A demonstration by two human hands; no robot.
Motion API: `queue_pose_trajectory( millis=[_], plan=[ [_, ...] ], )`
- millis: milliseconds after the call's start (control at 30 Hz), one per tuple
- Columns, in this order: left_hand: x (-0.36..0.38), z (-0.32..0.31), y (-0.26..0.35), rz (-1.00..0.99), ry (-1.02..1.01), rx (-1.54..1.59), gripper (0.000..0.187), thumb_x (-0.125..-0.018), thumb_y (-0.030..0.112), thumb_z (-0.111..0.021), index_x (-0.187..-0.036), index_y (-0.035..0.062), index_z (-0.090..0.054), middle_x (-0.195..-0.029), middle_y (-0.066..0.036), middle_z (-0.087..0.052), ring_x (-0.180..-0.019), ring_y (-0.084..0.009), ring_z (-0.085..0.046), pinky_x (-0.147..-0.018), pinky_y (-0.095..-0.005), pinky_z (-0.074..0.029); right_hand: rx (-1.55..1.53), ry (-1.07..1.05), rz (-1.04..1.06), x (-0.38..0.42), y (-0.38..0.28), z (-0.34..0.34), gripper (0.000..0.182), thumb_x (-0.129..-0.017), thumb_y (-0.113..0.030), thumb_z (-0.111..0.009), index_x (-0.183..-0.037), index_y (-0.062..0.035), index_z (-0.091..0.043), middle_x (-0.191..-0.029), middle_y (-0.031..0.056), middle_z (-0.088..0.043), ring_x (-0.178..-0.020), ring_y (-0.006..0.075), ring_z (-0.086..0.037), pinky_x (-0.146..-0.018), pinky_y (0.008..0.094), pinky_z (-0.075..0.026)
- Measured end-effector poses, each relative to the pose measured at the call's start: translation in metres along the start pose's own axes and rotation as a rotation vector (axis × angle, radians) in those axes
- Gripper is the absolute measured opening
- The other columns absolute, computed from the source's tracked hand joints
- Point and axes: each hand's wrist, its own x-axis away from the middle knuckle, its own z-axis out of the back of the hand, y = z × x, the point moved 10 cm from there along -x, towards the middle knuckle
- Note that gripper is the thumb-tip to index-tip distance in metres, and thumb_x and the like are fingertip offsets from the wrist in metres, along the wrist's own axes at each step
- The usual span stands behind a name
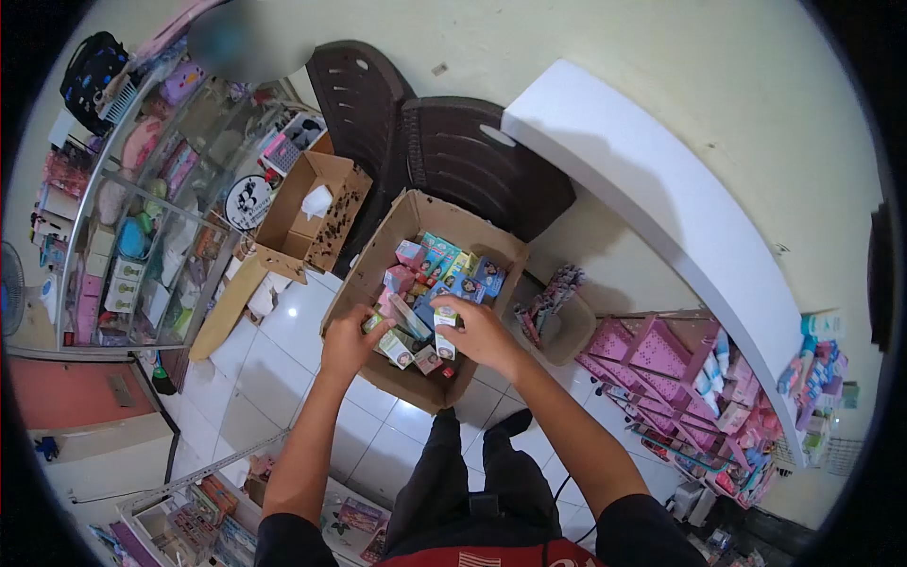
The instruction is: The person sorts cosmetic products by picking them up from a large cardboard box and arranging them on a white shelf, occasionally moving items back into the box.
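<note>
While our right hand (pixel 472 333) grips a small box (pixel 445 334) over the carton (pixel 471 225), we cannot tell our left hand's (pixel 351 342) grip.

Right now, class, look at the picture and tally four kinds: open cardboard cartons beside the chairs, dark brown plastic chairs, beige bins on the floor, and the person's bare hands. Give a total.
Open cardboard cartons: 2
Dark brown plastic chairs: 2
Beige bin: 1
Bare hands: 2
Total: 7

Sm. wht/grn pk (pixel 445 333), held, nr carton's (pixel 404 383) R edge; 2nd wht/grn pk (pixel 396 351), angled, by near edge.
</note>
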Motion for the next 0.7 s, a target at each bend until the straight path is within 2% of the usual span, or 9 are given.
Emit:
queue_pose_trajectory(
  millis=[33, 100, 167, 300, 433, 500, 567, 633, 700],
  plan=[
    [-0.006, -0.005, -0.009, 0.009, -0.006, 0.004, 0.041, -0.081, 0.037, -0.083, -0.094, 0.0006, -0.068, -0.082, -0.02, -0.07, -0.078, -0.038, -0.07, -0.069, -0.0446, -0.053, 0.0, -0.006, -0.01, -0.008, 0.011, -0.007, 0.039, -0.088, -0.009, -0.068, -0.126, -0.0059, -0.06, -0.118, 0.0194, -0.068, -0.112, 0.0378, -0.065, -0.096, 0.0417, -0.05],
    [-0.014, -0.02, -0.02, -0.055, -0.045, -0.035, 0.042, -0.082, 0.038, -0.082, -0.097, 0.0012, -0.07, -0.084, -0.019, -0.071, -0.078, -0.0386, -0.069, -0.07, -0.0448, -0.053, 0.07, -0.076, -0.041, -0.021, 0.036, -0.03, 0.037, -0.089, -0.009, -0.07, -0.125, -0.006, -0.061, -0.112, 0.0176, -0.069, -0.101, 0.0311, -0.069, -0.088, 0.039, -0.053],
    [-0.023, -0.026, -0.04, -0.047, -0.048, -0.048, 0.042, -0.083, 0.037, -0.082, -0.1, 0.0003, -0.071, -0.089, -0.02, -0.072, -0.078, -0.0366, -0.07, -0.07, -0.0429, -0.054, 0.064, -0.069, 0.001, -0.033, 0.055, -0.048, 0.037, -0.089, -0.009, -0.069, -0.125, -0.0065, -0.06, -0.107, 0.0183, -0.069, -0.098, 0.0309, -0.069, -0.086, 0.0388, -0.053],
    [-0.036, -0.027, -0.062, -0.079, -0.028, -0.08, 0.044, -0.083, 0.037, -0.082, -0.104, -0.0007, -0.071, -0.096, -0.021, -0.073, -0.083, -0.0372, -0.071, -0.073, -0.0412, -0.055, 0.007, -0.112, -0.018, -0.062, 0.069, -0.07, 0.037, -0.088, -0.009, -0.069, -0.124, -0.0051, -0.059, -0.106, 0.0209, -0.069, -0.099, 0.0337, -0.07, -0.084, 0.0392, -0.053],
    [-0.036, -0.038, -0.082, -0.042, -0.077, -0.133, 0.044, -0.082, 0.036, -0.082, -0.105, 0.0002, -0.072, -0.094, -0.021, -0.072, -0.084, -0.0387, -0.07, -0.074, -0.043, -0.055, -0.038, -0.008, -0.031, -0.087, 0.081, -0.087, 0.035, -0.089, -0.009, -0.069, -0.122, -0.0027, -0.06, -0.11, 0.0217, -0.069, -0.1, 0.0344, -0.07, -0.085, 0.0392, -0.053],
    [-0.036, -0.041, -0.086, -0.023, -0.113, -0.191, 0.043, -0.081, 0.035, -0.082, -0.105, 0.0003, -0.071, -0.093, -0.021, -0.072, -0.084, -0.0394, -0.07, -0.073, -0.0441, -0.054, -0.033, 0.02, 0.08, -0.099, 0.078, -0.097, 0.033, -0.089, -0.009, -0.067, -0.12, -0.0011, -0.061, -0.107, 0.0238, -0.069, -0.102, 0.0409, -0.066, -0.087, 0.0434, -0.052],
    [-0.037, -0.043, -0.094, -0.008, -0.143, -0.248, 0.043, -0.081, 0.035, -0.082, -0.104, 0.0004, -0.071, -0.092, -0.021, -0.072, -0.084, -0.0401, -0.069, -0.073, -0.0451, -0.054, -0.019, 0.022, 0.064, -0.108, 0.085, -0.107, 0.033, -0.089, -0.008, -0.067, -0.121, -0.0015, -0.062, -0.108, 0.0236, -0.069, -0.103, 0.0406, -0.066, -0.089, 0.0438, -0.052],
    [-0.039, -0.04, -0.1, -0.028, -0.109, -0.257, 0.041, -0.081, 0.035, -0.081, -0.102, 0.001, -0.07, -0.092, -0.022, -0.071, -0.084, -0.0411, -0.069, -0.073, -0.047, -0.054, 0.065, 0.0, 0.069, -0.116, 0.085, -0.116, 0.035, -0.089, -0.007, -0.067, -0.123, -0.0023, -0.064, -0.111, 0.0213, -0.07, -0.101, 0.0326, -0.069, -0.087, 0.039, -0.053],
    [-0.04, -0.038, -0.104, -0.002, -0.11, -0.271, 0.04, -0.082, 0.034, -0.081, -0.101, 0.0012, -0.07, -0.092, -0.022, -0.071, -0.085, -0.0408, -0.069, -0.073, -0.0475, -0.054, 0.033, 0.002, 0.08, -0.122, 0.087, -0.123, 0.035, -0.089, -0.007, -0.067, -0.123, -0.0025, -0.064, -0.111, 0.0214, -0.07, -0.101, 0.0335, -0.069, -0.087, 0.039, -0.053]
  ],
)
